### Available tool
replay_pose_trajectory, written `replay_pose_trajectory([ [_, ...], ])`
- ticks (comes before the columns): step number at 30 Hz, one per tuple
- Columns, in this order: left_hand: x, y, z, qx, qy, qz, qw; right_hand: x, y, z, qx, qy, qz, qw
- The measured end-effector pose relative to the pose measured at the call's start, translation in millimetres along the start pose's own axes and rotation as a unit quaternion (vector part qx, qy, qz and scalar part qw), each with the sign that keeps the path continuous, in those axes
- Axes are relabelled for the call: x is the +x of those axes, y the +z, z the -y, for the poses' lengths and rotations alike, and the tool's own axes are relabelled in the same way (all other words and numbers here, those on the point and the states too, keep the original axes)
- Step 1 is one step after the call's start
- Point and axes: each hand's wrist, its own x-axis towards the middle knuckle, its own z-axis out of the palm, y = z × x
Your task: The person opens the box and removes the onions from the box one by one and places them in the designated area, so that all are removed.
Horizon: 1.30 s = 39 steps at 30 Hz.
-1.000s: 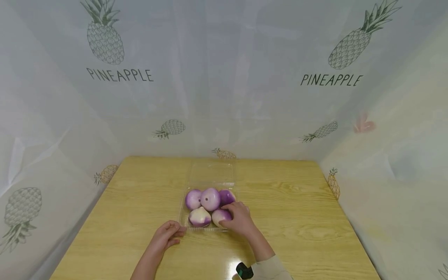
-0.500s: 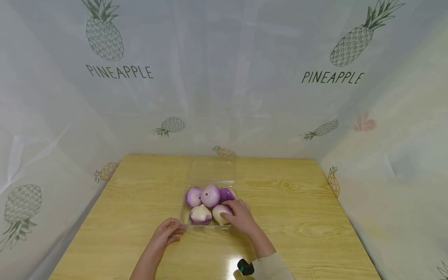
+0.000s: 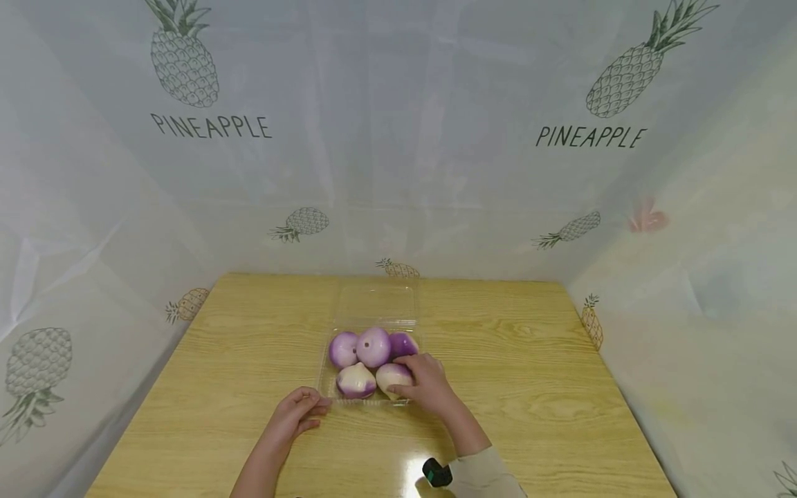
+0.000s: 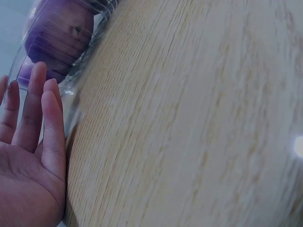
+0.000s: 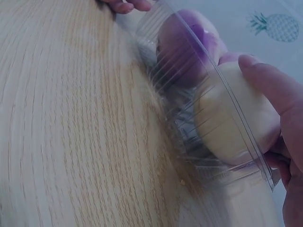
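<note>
A clear plastic clamshell box (image 3: 325, 384) stands on the table with its lid folded back, holding several purple-and-white onions. My right hand (image 3: 428, 384) grips the front right onion (image 3: 391, 378), which sits inside the box. In the right wrist view, the thumb (image 5: 265, 78) lies on this pale onion (image 5: 232, 113) behind the clear wall; some fingers are hidden. Beside it is the front left onion (image 3: 356, 381). At the box's front left corner my left hand (image 3: 297, 413) touches the rim, its fingers nearly straight in the left wrist view (image 4: 35, 142).
The clear lid (image 3: 376, 303) lies back on the wooden table (image 3: 510, 373) behind the box. Three more onions, one of them the raised middle one (image 3: 373, 347), fill the back row. A pineapple-print curtain (image 3: 398, 138) encloses the table at the back and sides.
The front right onion has turned under my right hand, so more of its pale side and tip shows. My left hand stays at the box corner. The head view has shifted slightly.
</note>
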Motion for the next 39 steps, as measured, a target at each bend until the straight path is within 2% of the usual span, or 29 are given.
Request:
replay_pose_trajectory([
  [6, -0.8, -0.7, -0.4, 0.001, 0.003, -0.002, 1.0, 0.6, -2, 0, 0.022, 0.003, 0.0, 0.9998],
  [11, -3.2, -1.1, -1.5, 0.003, 0.004, 0.008, 1.0, 0.1, -11, 4, 0.088, 0.015, -0.012, 0.9959],
  [14, -4.4, -1.2, -1.9, 0.002, 0.001, 0.009, 1.0, -2.5, -19, 7, 0.15, 0.044, -0.019, 0.9876],
  [17, -4.8, -1.3, -2.0, 0.003, 0.002, 0.008, 1.0, -5.5, -26, 8, 0.209, 0.082, -0.048, 0.9733],
  [23, -4.3, -1.1, -2.3, 0.003, 0.005, 0.011, 0.9999, -10.0, -36, 0, 0.273, 0.126, -0.118, 0.9464],
  [27, -4.5, -1.2, -2.1, 0.006, 0.004, 0.008, 0.9999, -12.2, -41, -7, 0.293, 0.156, -0.151, 0.9312],
  [29, -4.7, -1.0, -2.1, 0.006, 0.005, 0.006, 1.0, -13.7, -45, -9, 0.293, 0.167, -0.158, 0.9279],
  [35, -4.0, -1.4, -0.3, 0.0, 0.011, 0.009, 0.9999, -20.0, -63, -11, 0.304, 0.173, -0.156, 0.9235],
  [39, -3.8, -2.6, 1.6, 0.005, 0.022, 0.014, 0.9997, -18.6, -53, -36, 0.29, 0.177, -0.168, 0.9253],
])
